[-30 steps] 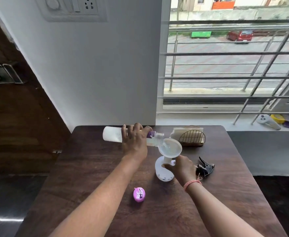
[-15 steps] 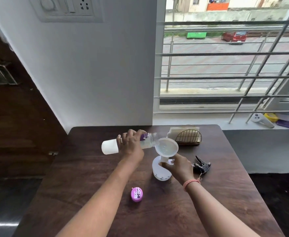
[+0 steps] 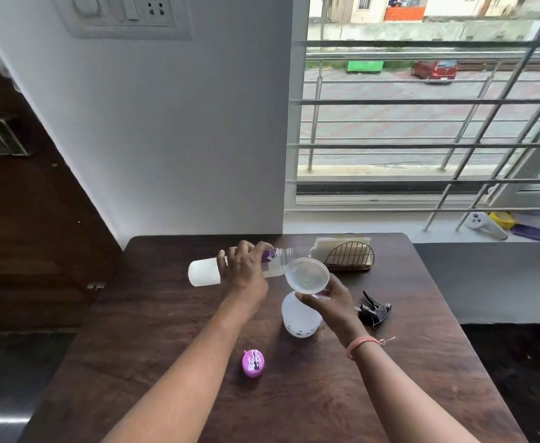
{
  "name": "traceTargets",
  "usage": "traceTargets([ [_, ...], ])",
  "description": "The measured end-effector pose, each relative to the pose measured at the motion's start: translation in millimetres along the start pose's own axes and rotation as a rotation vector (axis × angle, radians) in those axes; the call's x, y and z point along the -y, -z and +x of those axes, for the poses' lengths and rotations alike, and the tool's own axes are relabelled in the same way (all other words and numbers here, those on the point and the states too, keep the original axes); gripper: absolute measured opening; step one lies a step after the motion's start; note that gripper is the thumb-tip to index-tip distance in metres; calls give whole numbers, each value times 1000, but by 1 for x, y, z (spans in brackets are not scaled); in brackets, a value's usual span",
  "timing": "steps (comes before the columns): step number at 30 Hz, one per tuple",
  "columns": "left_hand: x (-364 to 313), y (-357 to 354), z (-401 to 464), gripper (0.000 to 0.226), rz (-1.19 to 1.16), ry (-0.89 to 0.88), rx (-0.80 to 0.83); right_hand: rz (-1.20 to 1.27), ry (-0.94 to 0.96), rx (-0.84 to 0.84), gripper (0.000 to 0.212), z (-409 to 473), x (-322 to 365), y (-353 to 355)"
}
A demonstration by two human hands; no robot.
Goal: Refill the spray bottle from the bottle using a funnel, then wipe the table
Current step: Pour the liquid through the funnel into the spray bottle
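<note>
My left hand (image 3: 245, 267) grips a clear plastic bottle (image 3: 205, 271) with a purple label, held nearly level with its open mouth over the rim of a clear funnel (image 3: 307, 276). The funnel stands in the neck of a white spray bottle (image 3: 298, 319) on the dark wooden table (image 3: 153, 314). My right hand (image 3: 332, 302) pinches the funnel's stem at the spray bottle's neck. The black spray head (image 3: 374, 310) lies on the table to the right. A purple bottle cap (image 3: 253, 362) lies in front, between my arms.
A gold wire napkin holder (image 3: 349, 255) with white napkins stands at the table's far edge, just behind the funnel. A wall rises behind the table on the left and a barred window on the right. Small items lie on the sill at far right (image 3: 486, 223).
My left hand has dropped the bottle's base a little, so the bottle tips less steeply toward the funnel. My right hand stays at the funnel's stem.
</note>
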State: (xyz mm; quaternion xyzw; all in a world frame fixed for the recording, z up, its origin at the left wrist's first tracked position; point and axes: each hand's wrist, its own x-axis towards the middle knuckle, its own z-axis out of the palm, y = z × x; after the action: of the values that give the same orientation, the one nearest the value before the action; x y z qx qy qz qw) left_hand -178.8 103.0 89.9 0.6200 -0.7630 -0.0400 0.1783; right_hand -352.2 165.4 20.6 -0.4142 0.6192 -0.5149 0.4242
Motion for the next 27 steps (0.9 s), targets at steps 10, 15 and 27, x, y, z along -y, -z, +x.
traceTargets([
  [10,-3,5,1,61,25,-11,0,108,22,11,50,-4,9,0],
  [15,-3,5,1,60,46,-25,-17,123,26,13,51,-2,11,1],
  [27,-14,13,0,65,128,-74,-37,105,43,14,50,0,10,3],
])
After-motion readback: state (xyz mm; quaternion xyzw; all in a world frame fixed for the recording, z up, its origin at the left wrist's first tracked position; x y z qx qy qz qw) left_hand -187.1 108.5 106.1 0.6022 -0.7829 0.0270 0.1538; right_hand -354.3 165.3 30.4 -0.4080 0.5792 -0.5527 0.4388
